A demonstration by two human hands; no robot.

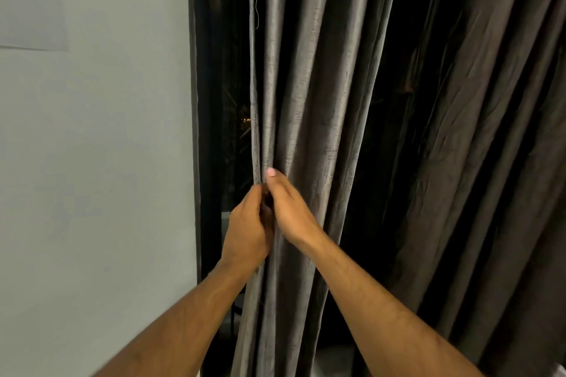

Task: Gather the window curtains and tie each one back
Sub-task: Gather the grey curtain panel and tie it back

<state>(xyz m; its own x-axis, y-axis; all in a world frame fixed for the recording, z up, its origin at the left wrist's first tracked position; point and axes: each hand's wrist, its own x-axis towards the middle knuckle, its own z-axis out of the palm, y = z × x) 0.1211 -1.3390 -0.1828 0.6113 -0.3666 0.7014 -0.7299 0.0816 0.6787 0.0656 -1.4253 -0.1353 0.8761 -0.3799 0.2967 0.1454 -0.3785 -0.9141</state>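
from the head view i see both of my hands up at the left edge of the grey curtain [309,101], which hangs in long vertical folds down the middle of the frame. my left hand [246,225] has its grip closed on the curtain's hemmed edge, fingers curled round the fabric from the window side. my right hand [289,208] sits just beside it, touching it, its grip also clamped on the same bunch of folds, thumb [271,173] pointing up along the cloth. the two hands meet on the fabric with no gap between them.

to the left of the curtain a strip of dark window [226,86] shows, with a few small lights in it. further left is a pale wall [107,162] with a sheet of paper [30,3] stuck near the top corner. on the right hangs a second curtain [490,147], darker and creased, slanting down away from the first.
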